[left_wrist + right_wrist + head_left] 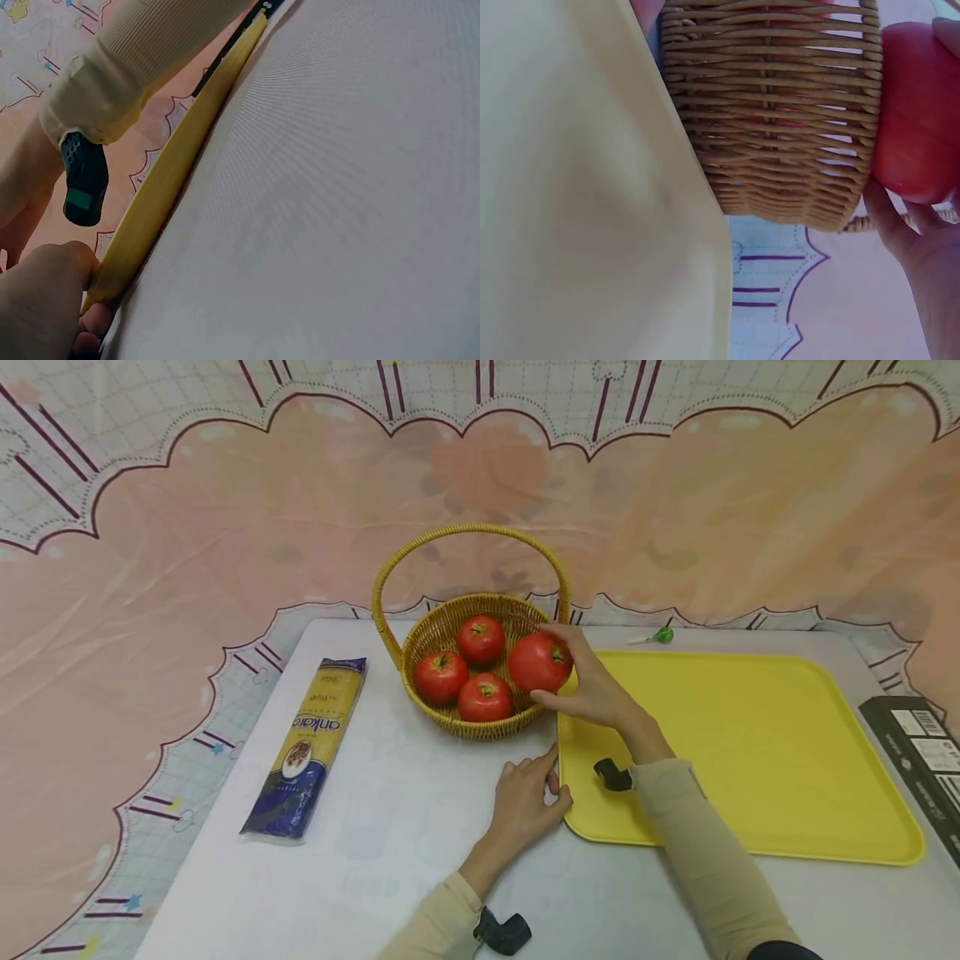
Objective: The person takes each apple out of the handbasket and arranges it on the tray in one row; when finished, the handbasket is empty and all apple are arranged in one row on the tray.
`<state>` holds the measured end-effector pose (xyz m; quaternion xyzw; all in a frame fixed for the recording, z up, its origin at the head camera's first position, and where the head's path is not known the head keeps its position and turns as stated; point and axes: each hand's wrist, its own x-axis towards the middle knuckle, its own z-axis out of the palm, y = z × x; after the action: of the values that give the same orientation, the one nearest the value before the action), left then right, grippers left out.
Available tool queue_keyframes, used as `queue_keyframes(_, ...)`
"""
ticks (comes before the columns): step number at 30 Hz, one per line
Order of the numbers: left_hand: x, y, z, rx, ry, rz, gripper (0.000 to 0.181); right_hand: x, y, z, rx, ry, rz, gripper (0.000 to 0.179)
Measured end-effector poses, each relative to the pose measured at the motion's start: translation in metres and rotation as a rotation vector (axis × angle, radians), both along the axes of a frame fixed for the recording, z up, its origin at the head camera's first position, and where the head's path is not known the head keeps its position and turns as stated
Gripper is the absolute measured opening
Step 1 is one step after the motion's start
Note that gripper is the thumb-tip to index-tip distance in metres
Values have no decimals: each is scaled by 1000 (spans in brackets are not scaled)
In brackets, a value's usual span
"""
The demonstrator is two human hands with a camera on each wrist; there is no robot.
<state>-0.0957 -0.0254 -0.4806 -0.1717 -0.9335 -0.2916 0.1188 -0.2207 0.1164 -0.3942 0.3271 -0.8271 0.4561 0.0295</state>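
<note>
My right hand (592, 689) grips a red apple (540, 662) at the right rim of a yellow wicker basket (480, 731). In the right wrist view the held apple (919, 112) sits at the basket's rim, fingers around it. Three more red apples (441, 677) lie inside the basket, whose tall handle (472, 527) stands up. My left hand (525, 797) pinches the left edge of a yellow tray (735, 743). In the left wrist view the thumb is over the tray's edge (169, 172) and fingertips show beneath it.
A pasta packet (309, 747) lies on the white table (405, 877) at the left. A green lollipop (663, 635) is behind the tray. At the right edge lies a dark box (918, 760) with white labels. Patterned cloth (300, 510) hangs behind the table.
</note>
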Motion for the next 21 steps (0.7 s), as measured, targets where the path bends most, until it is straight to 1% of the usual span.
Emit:
queue_keyframes(1,0,0,0,0,2,0,53,2,2,1,-24,-12,-12,86)
queue_keyframes(4,0,1,0,2,6,2,53,12,6,9,-83,-34,-50,83)
queue_keyframes(8,1,1,0,3,4,4,54,24,11,21,-118,-68,-76,79)
queue_keyframes(10,1,1,0,4,0,5,54,27,13,23,-120,-86,-82,77)
queue_keyframes(13,1,1,0,5,-1,3,54,29,15,25,-117,-88,-93,75)
queue_keyframes(21,1,0,1,14,-22,-6,54,29,26,19,-148,-25,-135,73)
